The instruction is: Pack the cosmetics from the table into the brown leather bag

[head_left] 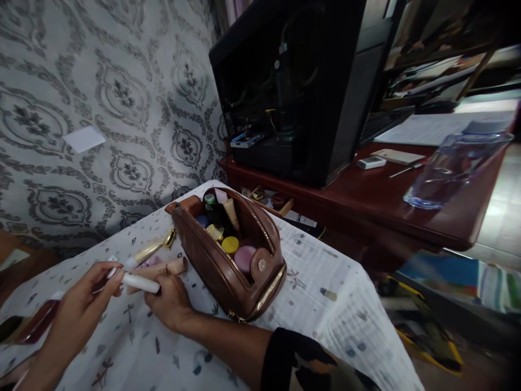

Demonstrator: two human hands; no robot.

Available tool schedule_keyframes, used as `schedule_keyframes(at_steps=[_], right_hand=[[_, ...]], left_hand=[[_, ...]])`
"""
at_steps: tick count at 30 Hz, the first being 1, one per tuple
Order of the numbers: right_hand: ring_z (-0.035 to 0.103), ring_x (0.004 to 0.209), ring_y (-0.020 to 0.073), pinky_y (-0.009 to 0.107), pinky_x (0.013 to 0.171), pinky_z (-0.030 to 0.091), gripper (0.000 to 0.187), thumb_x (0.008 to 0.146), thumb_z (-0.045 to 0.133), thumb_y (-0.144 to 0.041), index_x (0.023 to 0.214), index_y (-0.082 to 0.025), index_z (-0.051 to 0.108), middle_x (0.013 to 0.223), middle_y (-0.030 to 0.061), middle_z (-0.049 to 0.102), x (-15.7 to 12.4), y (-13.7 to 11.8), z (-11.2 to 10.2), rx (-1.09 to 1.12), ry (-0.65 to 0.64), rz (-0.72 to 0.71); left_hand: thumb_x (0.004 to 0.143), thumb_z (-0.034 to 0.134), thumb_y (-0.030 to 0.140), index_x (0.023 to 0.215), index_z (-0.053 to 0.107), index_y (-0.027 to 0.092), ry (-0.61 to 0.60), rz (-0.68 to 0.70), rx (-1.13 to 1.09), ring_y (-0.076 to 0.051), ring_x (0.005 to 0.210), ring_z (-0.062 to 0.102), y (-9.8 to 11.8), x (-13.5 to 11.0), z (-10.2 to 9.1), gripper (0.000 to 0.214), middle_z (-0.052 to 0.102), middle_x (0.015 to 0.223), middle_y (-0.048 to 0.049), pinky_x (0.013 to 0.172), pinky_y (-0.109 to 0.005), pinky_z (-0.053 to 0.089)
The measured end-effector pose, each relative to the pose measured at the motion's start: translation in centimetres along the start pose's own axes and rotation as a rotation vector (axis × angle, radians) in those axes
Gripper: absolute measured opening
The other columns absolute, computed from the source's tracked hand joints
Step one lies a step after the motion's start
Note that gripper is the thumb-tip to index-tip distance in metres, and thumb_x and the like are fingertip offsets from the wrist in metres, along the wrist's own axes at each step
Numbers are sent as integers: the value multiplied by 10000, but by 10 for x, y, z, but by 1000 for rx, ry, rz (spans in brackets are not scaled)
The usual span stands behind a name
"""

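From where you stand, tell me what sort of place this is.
Most likely a room in a home, perhaps with a study corner: there is ornate patterned wallpaper and a reddish-brown desk with a dark keyboard on it.

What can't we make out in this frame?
All in the head view:
- White tube: any label, too blurred; its left end is covered by the left hand.
- Beige tube: middle hidden behind the right hand.
- Brown pouch: bottom of its contents, hidden by the pouch walls.
- Paper on the desk: writing, too small and blurred.
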State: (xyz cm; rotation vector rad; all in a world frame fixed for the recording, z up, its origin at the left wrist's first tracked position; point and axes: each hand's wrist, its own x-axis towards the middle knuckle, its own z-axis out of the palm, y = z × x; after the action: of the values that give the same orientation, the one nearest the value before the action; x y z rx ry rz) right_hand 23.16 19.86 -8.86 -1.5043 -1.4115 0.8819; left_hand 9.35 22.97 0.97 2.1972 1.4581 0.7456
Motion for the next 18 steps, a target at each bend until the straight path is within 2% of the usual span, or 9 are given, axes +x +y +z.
schedule_keyframes(at_steps=[3,6,9,11,13,18], right_hand=[[716,996,237,290,845,542,293,839,605,-195,1099,-189,739,1086,93,772,1,-2,0,5,51,38],[713,1029,255,316,875,544,324,831,607,-195,1133,-172,721,1117,111,762,0,-5,-2,17,47,85],[714,1020,260,319,867,543,374,809,608,-191,1168,-165,708,1113,114,760,-3,-6,-2,62,67,64],[717,993,254,313,843,542,398,797,611,-178,1183,-178,706,1086,100,763,-3,-5,0,104,81,55],[714,975,247,306,824,541,399,786,628,-180,1176,-197,712,1071,85,761,-3,-3,1,153,94,62],[705,950,235,290,805,532,281,816,644,-208,1084,-188,727,1023,75,755,0,-2,0,269,135,103]], left_hand=[[762,662,718,1043,601,231,-17,-45,-95,-134,533,506,-4,3,7,565,635,661,57,467,-222,395],[712,705,735,1005,631,228,7,-124,-213,-155,628,570,-14,9,13,589,665,694,39,514,-220,453],[563,770,774,967,673,241,45,-198,-269,-194,727,623,-24,18,15,676,691,755,19,533,-233,494],[483,774,798,941,697,251,89,-202,-275,-204,699,617,-24,24,15,718,690,740,10,504,-247,491],[467,770,788,922,710,265,125,-168,-257,-189,626,582,-16,27,15,696,683,711,13,474,-254,472],[581,731,706,907,713,310,134,-9,-124,-148,493,499,19,31,18,514,655,673,38,403,-252,397]])
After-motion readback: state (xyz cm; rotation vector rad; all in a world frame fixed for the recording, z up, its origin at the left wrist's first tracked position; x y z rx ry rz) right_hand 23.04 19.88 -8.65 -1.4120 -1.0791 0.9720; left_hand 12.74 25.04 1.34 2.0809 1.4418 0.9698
